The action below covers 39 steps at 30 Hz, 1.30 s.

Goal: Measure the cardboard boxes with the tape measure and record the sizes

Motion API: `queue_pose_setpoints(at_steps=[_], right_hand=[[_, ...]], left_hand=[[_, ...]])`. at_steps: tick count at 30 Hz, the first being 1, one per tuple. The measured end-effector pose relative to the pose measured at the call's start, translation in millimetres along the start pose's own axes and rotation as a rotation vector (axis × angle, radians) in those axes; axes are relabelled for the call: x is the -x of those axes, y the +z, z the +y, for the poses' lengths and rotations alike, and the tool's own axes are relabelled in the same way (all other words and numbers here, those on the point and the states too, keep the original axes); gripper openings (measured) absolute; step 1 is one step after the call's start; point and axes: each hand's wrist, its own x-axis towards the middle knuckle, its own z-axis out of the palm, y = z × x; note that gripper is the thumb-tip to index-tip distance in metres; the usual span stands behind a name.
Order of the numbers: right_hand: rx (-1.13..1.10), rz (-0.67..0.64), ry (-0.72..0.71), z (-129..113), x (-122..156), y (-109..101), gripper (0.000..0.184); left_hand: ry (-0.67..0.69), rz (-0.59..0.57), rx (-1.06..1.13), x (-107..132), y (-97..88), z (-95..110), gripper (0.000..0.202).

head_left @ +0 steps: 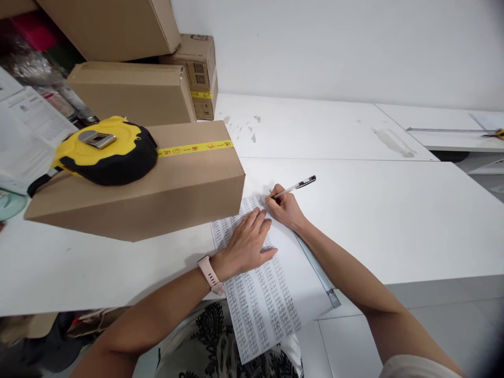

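A sheet of paper [307,283] lies aslant at the table's front edge, its lower part jutting out over my lap. Dense columns of handwriting cover its left side, while the right part is blank. Under its right edge shows a grey-blue strip, perhaps a folder or clipboard [334,298]. My left hand [246,241] rests flat on the written columns, fingers stretched and thumb apart. Near the sheet's top, my right hand [286,209] grips a pen [301,183] with a clear barrel and black end. Its tip is at the paper, mostly hidden by my fingers.
Left of the paper stands a cardboard box [189,194] with a yellow-and-black tape measure [108,149] on top. More cardboard boxes [129,89] are stacked behind it. Printed papers [33,118] lie at far left. The white table [394,210] extends right, against a wall.
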Motion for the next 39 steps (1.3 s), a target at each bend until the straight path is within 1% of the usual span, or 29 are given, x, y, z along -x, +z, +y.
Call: queue_pose_setpoints(at_steps=[5,12,18,27,39], right_hand=[[-0.020,0.001,0.000,0.4,-0.2,0.2,0.019],[0.009,0.005,-0.004,0.6,-0.3,-0.3,0.018],[-0.006,0.004,0.011,-0.7,-0.2,-0.5,0.018],[0.017,0.016,0.013,0.4,-0.5,-0.7,0.018],[0.032,0.022,0.002,0.4,-0.6,-0.4,0.019]], left_hand=[[-0.001,0.019,0.008,0.5,2.2,-0.8,0.062],[0.000,0.003,0.006,0.1,0.2,-0.5,0.063],[-0.002,0.027,-0.002,1.0,0.9,-0.5,0.060],[-0.001,-0.003,-0.018,0.0,-1.5,1.0,0.066],[-0.003,0.012,-0.020,0.4,-0.7,0.6,0.064]])
